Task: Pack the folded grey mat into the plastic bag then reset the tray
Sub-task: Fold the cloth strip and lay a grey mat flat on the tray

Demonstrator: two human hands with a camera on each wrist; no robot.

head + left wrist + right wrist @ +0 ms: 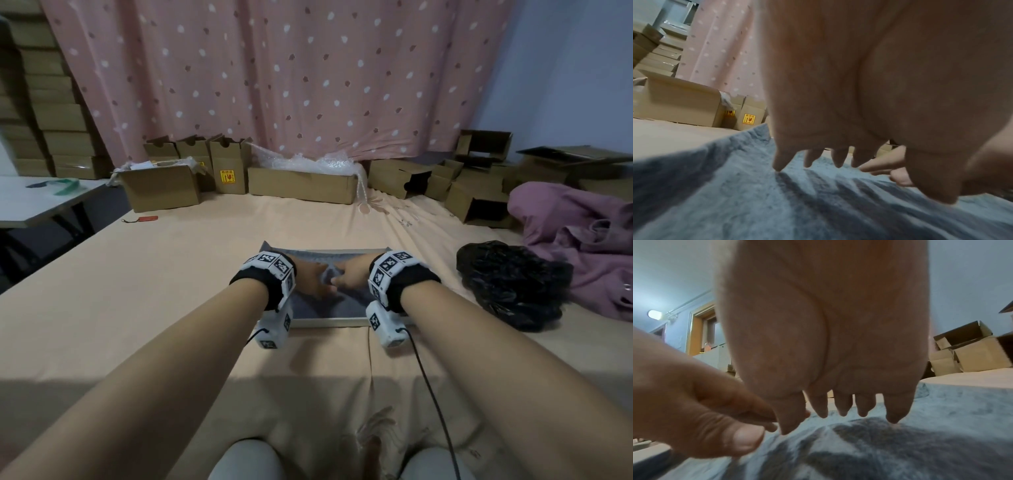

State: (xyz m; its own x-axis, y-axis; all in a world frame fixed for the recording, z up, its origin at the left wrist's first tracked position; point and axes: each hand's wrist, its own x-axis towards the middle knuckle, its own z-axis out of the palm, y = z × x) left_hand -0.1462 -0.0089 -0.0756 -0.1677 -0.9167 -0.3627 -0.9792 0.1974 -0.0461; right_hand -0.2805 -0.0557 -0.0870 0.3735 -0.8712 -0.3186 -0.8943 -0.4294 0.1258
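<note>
The grey mat [325, 305] lies in a shallow pale-rimmed tray [329, 322] on the bed, straight ahead of me. Both hands hover over it side by side, palms down. My left hand [317, 286] has straight, spread fingers [780, 160] whose tips reach down to the fuzzy mat [756, 203]. My right hand [346, 277] is likewise spread, its fingertips [895, 416] just at the mat [900, 451]. Neither hand grips anything. A crumpled black plastic bag [510, 284] sits on the bed to the right of the tray.
Open cardboard boxes [301, 183] and bubble wrap line the far edge below a pink dotted curtain [274, 68]. A purple cloth heap [582, 236] lies at the right. A white table [44, 198] stands left, a small red item [147, 218] near it.
</note>
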